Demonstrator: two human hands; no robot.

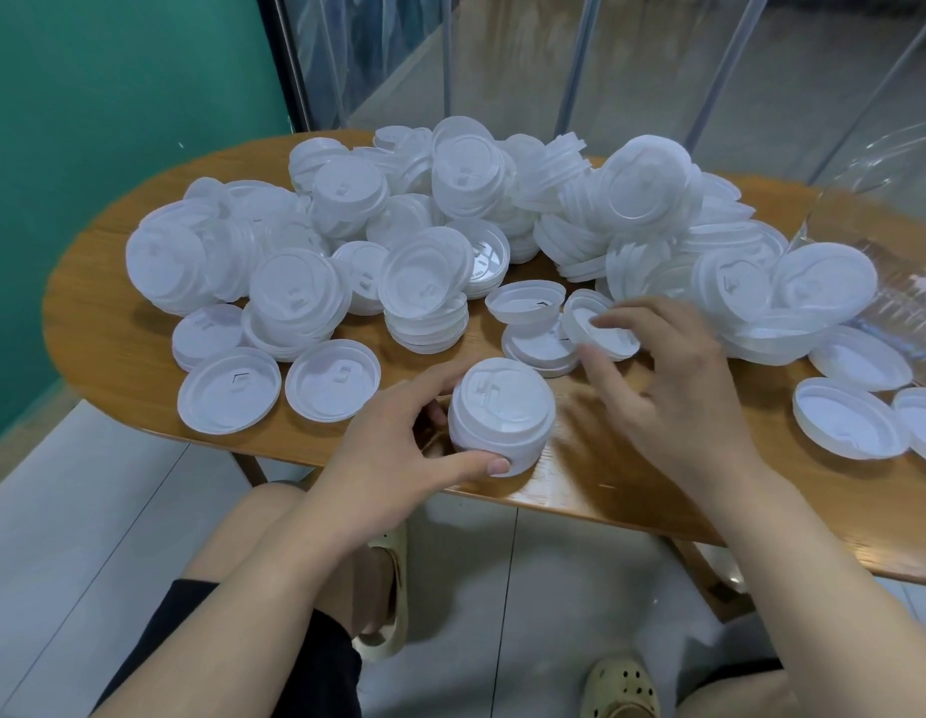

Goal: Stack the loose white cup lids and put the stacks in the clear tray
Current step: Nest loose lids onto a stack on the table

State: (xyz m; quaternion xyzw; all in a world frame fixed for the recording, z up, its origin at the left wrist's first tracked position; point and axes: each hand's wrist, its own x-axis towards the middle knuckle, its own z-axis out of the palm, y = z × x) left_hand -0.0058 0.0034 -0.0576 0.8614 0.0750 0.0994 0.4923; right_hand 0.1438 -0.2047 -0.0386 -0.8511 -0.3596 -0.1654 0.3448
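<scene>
My left hand [399,448] grips a short stack of white cup lids [500,414] near the front edge of the wooden table [88,323], thumb in front and fingers behind it. My right hand [673,386] reaches over the table, and its fingertips pinch the rim of a tilted loose lid [598,323]. Next to that lid lie other loose lids [528,303], some upside down. A big heap of white lids [476,199] covers the table's far half. The clear tray [896,282] lies at the right edge, partly under lids.
Single lids lie flat at the front left [228,391] and front right [849,427]. A green wall [88,121] stands on the left, and clear plastic curtains [554,54] hang behind the table. My knees and sandals show below the table edge.
</scene>
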